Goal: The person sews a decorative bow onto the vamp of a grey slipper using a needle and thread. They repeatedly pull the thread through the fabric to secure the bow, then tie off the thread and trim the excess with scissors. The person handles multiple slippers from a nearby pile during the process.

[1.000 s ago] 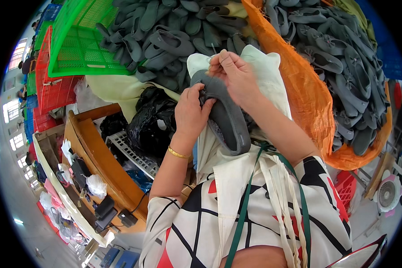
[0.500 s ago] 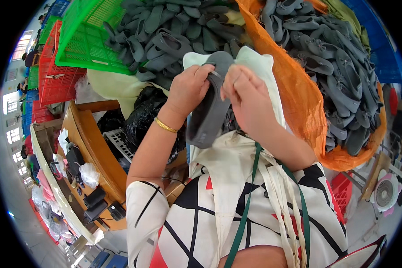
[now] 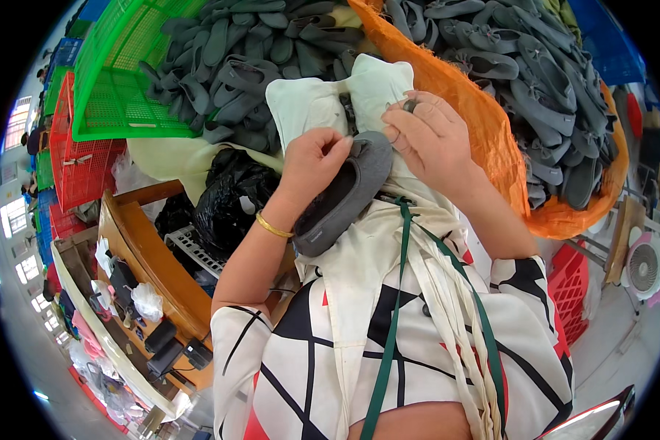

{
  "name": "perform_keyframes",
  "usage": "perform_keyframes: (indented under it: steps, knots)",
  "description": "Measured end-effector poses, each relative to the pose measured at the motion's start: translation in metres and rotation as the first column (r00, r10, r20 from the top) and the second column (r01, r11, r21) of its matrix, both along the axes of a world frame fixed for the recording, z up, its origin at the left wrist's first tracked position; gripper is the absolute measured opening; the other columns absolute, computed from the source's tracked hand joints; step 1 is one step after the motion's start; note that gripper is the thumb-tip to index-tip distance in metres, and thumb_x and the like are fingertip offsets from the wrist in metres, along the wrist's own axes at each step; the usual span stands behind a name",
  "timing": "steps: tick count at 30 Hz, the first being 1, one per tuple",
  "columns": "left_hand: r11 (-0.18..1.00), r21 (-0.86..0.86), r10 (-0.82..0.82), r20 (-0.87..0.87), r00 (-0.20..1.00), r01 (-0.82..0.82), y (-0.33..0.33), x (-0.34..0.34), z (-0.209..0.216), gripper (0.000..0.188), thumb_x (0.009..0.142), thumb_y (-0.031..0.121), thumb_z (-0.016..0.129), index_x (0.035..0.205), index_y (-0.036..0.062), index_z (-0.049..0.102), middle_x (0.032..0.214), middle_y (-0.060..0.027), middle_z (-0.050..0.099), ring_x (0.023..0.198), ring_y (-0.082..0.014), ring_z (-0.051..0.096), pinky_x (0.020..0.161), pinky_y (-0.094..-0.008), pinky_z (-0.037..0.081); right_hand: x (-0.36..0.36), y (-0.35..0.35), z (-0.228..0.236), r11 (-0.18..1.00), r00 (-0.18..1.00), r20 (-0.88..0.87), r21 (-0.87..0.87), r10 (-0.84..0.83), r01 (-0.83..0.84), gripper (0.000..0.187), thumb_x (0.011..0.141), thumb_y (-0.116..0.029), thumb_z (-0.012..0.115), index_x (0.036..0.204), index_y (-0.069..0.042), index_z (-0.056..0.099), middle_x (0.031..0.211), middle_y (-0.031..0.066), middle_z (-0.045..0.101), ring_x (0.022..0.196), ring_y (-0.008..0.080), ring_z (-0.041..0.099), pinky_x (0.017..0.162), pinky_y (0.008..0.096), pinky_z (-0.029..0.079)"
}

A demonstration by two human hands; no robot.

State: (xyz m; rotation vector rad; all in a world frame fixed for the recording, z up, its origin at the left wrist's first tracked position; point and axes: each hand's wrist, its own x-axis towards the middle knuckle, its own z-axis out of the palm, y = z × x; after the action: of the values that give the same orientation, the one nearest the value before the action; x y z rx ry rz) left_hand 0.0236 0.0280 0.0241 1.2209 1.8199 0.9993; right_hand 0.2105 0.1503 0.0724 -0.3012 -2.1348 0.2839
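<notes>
A dark grey felt-like slipper shoe (image 3: 341, 209) is gripped at its toe end by my left hand (image 3: 312, 161), its opening facing up and left and its heel hanging toward my lap. My left thumb presses near the toe while the other fingers curl round. Just right of the toe, my right hand (image 3: 436, 143) is closed in a pinch, apart from the shoe. A small dark round thing shows between its fingers, too small to name. Pale cloth-covered pads (image 3: 308, 103) lie behind both hands.
A green crate (image 3: 136, 81) and a heap of grey shoes (image 3: 235, 81) stand at far left. An orange woven sack (image 3: 484, 139) full of similar shoes is at right. Left are a wooden desk (image 3: 158, 271), a black plastic bag (image 3: 235, 198) and a red crate (image 3: 88, 154).
The shoe has come down toward me and turned, showing more of its side and opening. My right hand has drawn off the shoe to the right. The view has shifted slightly.
</notes>
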Motion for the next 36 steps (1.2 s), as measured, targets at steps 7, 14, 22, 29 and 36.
perform_keyframes:
  steps: [7, 14, 22, 29, 36]
  knots:
    - [0.908, -0.384, -0.120, 0.145, 0.982, 0.167, 0.011, 0.017, -0.002, 0.023, 0.087, 0.021, 0.073, 0.082, -0.0016, 0.072, 0.068, -0.0038, 0.068, 0.054, -0.0094, 0.057, 0.052, -0.0226, 0.044, 0.049, -0.007, 0.003, 0.995, 0.972, 0.223, 0.075, -0.075, 0.060, 0.015, 0.073, -0.008, 0.072, 0.088, -0.008, 0.069, 0.070, 0.0052, 0.051, 0.078, 0.0257, 0.063, 0.078, 0.0391, 0.058]
    - [0.926, -0.366, 0.148, 0.578, 0.802, 0.093, -0.001, -0.002, -0.017, 0.013, 0.088, 0.017, 0.072, 0.083, 0.0053, 0.070, 0.071, 0.0001, 0.065, 0.058, -0.0047, 0.054, 0.051, -0.0192, 0.041, 0.151, 0.019, 0.016, 0.311, 0.939, 0.299, -0.920, 0.171, 0.236, 0.008, 0.096, -0.006, 0.061, 0.100, -0.001, 0.065, 0.077, 0.0010, 0.061, 0.067, 0.0082, 0.054, 0.063, 0.0238, 0.045]
    - [0.914, -0.397, 0.150, 0.517, 0.843, 0.081, -0.002, -0.006, -0.023, 0.013, 0.090, 0.018, 0.070, 0.085, 0.0067, 0.068, 0.071, 0.0027, 0.063, 0.059, -0.0033, 0.053, 0.051, -0.0183, 0.040, 0.046, -0.021, -0.046, 0.597, 0.916, 0.263, -0.802, 0.303, 0.032, 0.004, 0.090, -0.008, 0.065, 0.093, -0.007, 0.065, 0.090, 0.0086, 0.066, 0.075, 0.0209, 0.066, 0.068, 0.0321, 0.052]
    - [0.910, -0.403, 0.067, 0.383, 0.921, 0.101, -0.004, -0.006, -0.010, 0.015, 0.091, 0.021, 0.070, 0.088, 0.0068, 0.069, 0.071, 0.0047, 0.061, 0.060, -0.0013, 0.050, 0.052, -0.0171, 0.038, -0.003, -0.023, -0.075, 0.882, 0.847, 0.508, -0.458, 0.157, 0.111, 0.006, 0.081, -0.012, 0.065, 0.087, -0.010, 0.064, 0.083, 0.0078, 0.059, 0.078, 0.0299, 0.063, 0.063, 0.0406, 0.051]
    - [0.933, -0.313, -0.027, 0.434, 0.901, 0.179, -0.003, -0.024, -0.031, 0.013, 0.097, 0.019, 0.065, 0.095, 0.0070, 0.065, 0.078, 0.0072, 0.059, 0.065, -0.0011, 0.048, 0.056, -0.0169, 0.037, -0.009, -0.015, -0.072, 0.916, 0.779, 0.595, -0.395, 0.199, 0.068, 0.013, 0.075, -0.009, 0.064, 0.088, -0.011, 0.062, 0.086, 0.0070, 0.058, 0.088, 0.0283, 0.064, 0.066, 0.0421, 0.052]
